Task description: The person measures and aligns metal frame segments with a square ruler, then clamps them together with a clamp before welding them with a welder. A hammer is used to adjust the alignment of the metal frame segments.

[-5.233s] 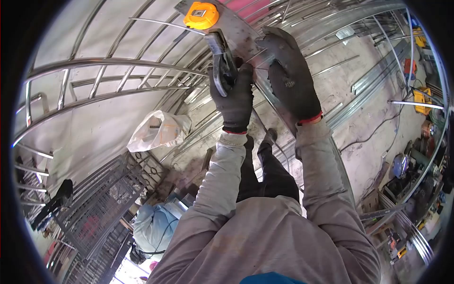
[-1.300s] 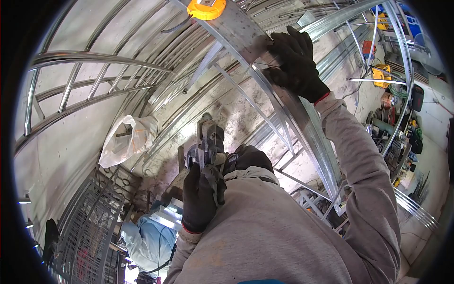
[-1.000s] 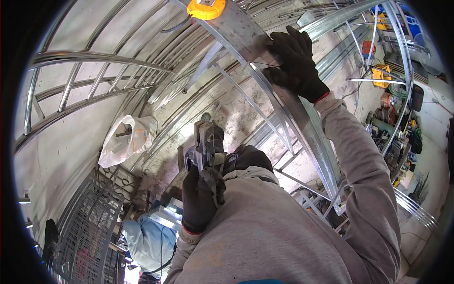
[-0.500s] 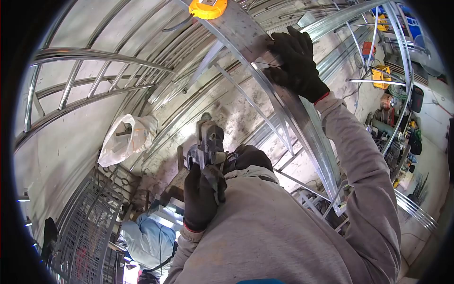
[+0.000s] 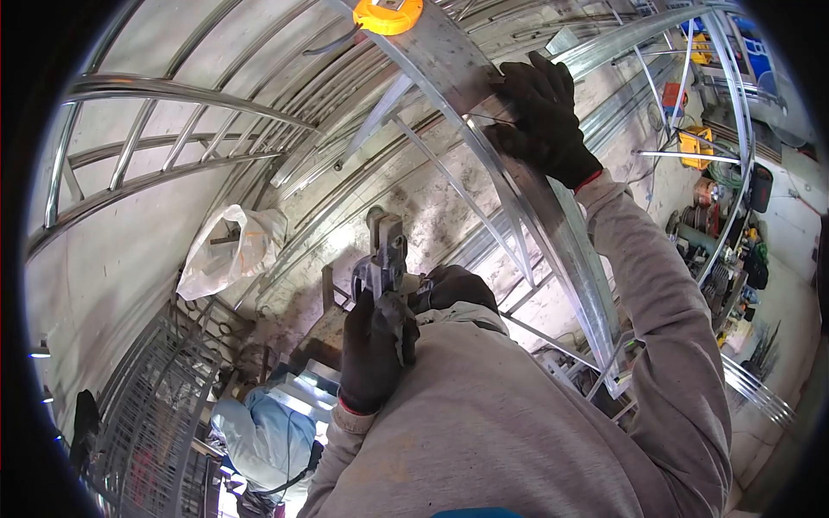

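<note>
My right hand point(image 5: 542, 121), in a black glove with a red cuff edge, lies at the side of a long flat steel beam point(image 5: 553, 216). Its fingers are apart, and the thumb side touches the metal beside a joint or line across the beam. My left hand point(image 5: 373, 350), also gloved in black, is closed around a dark grey metal tool point(image 5: 389, 250) of a kind I cannot make out. The tool stands upright in front of my body, apart from the beam. A yellow tape measure point(image 5: 389, 14) sits on the beam's far end.
Curved, shiny metal railings point(image 5: 186, 99) lean at the left wall. A white sack point(image 5: 231, 250) stands below them. Metal grilles point(image 5: 155, 414) are stacked lower left, near a person in light blue point(image 5: 268, 432). Thin metal bars cross the floor beside the beam. Cables and tools crowd the right side.
My left hand and the metal tool have shifted slightly to the right. My right hand keeps its place at the beam. The view has tilted a little.
</note>
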`<state>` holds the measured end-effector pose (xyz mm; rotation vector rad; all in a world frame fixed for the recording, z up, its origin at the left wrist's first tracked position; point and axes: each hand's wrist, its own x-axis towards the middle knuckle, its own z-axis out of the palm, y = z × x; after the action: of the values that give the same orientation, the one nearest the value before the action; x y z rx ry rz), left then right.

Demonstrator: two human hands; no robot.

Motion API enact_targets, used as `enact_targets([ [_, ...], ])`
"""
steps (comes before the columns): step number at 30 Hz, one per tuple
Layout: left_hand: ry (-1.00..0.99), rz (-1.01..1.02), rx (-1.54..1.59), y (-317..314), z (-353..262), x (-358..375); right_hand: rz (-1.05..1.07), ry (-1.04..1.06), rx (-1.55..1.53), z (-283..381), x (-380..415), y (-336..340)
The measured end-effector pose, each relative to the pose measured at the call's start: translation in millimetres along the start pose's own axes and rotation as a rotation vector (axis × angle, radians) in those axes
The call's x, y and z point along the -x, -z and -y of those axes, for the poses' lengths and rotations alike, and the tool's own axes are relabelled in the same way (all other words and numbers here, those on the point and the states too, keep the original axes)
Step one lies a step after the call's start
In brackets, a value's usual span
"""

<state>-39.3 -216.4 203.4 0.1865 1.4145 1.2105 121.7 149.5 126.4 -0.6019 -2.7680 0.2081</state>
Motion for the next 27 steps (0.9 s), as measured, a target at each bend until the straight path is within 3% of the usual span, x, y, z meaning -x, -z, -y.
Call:
enact_targets([
  [8, -0.144, -0.057, 0.037, 0.8, 24.3, -3.0, 0.024, 0.015, 0.016, -1.2, -0.7, 0.9],
  [9, -0.368, -0.105, -0.221, 1.1, 32.4, -12.1, 0.033, 0.016, 0.028, -2.1, -0.7, 0.6],
  [11, -0.589, -0.153, -0.472, 5.5, 46.9, -17.7, 0.042, 0.018, 0.034, -3.1, 0.4, -0.4],
  [13, 0.094, 0.091, 0.422, 15.3, 60.0, -16.0, 0.053, 0.024, 0.038, -2.8, -1.4, 0.5],
  [14, 0.095, 0.089, 0.432, 15.2, 72.2, -16.7, 0.058, 0.031, 0.062, -2.4, -1.9, 1.6],
  [17, -0.044, -0.088, 0.012, 9.3, 86.5, -20.7, 0.045, 0.048, 0.03, -2.7, -3.4, 2.2],
  [20, 0.095, 0.028, 0.343, 0.9, 66.3, -29.5, 0.037, 0.048, -0.006, -2.8, -3.9, 2.8],
  [23, -0.131, -0.03, 0.105, -4.2, 69.1, -30.3, 0.034, 0.052, 0.011, -4.2, -4.1, 0.1],
  [25, -0.024, -0.019, 0.286, -7.6, 50.3, -21.0, 0.022, 0.058, 0.011, -6.3, -3.2, -0.6],
  [27, -0.026, -0.017, 0.278, -8.5, 58.4, -22.5, 0.016, 0.063, 0.004, -6.8, -3.3, -1.9],
])
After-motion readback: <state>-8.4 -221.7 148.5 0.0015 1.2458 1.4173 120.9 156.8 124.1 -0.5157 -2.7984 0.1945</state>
